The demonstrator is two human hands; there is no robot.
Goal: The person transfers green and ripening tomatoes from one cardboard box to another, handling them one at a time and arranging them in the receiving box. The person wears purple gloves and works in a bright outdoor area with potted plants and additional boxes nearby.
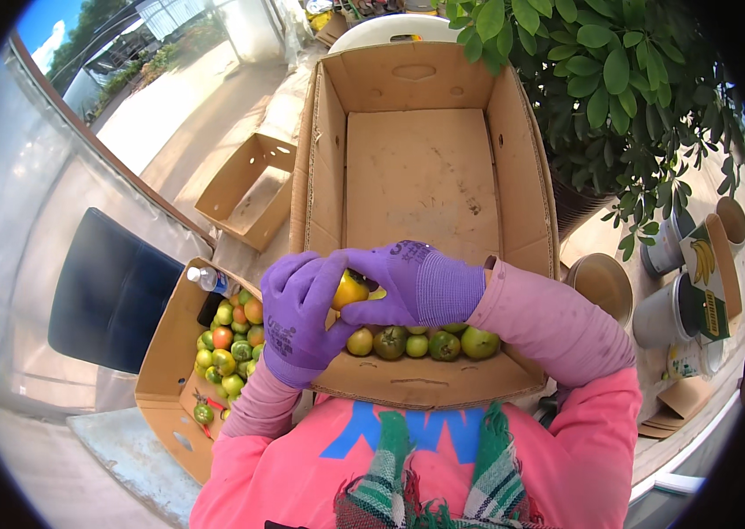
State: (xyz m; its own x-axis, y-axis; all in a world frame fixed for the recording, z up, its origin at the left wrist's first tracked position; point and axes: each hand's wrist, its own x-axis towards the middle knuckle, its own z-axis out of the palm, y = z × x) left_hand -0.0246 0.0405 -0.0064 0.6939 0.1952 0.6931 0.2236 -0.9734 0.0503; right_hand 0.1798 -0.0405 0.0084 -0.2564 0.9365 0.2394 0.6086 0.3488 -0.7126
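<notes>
Both my hands wear purple gloves and meet over the near end of a large cardboard box (421,167). Between them is a yellow-orange tomato (350,292), partly covered by the fingers. My left hand (300,309) wraps it from the left, fingers bent over its top. From the other side my right hand (403,286) grips it between thumb and fingers. Beneath the hands, a row of green tomatoes (444,346) lines the box's near wall. A smaller cardboard box (163,388) to the left holds a heap of green and reddish tomatoes (233,348).
Beside the heap are a plastic bottle (207,279) and a red-handled tool (205,414). A dark chair back (117,291) stands at left, another carton (253,189) beyond. A leafy plant (606,79) overhangs the large box's right side; buckets (662,313) stand at right.
</notes>
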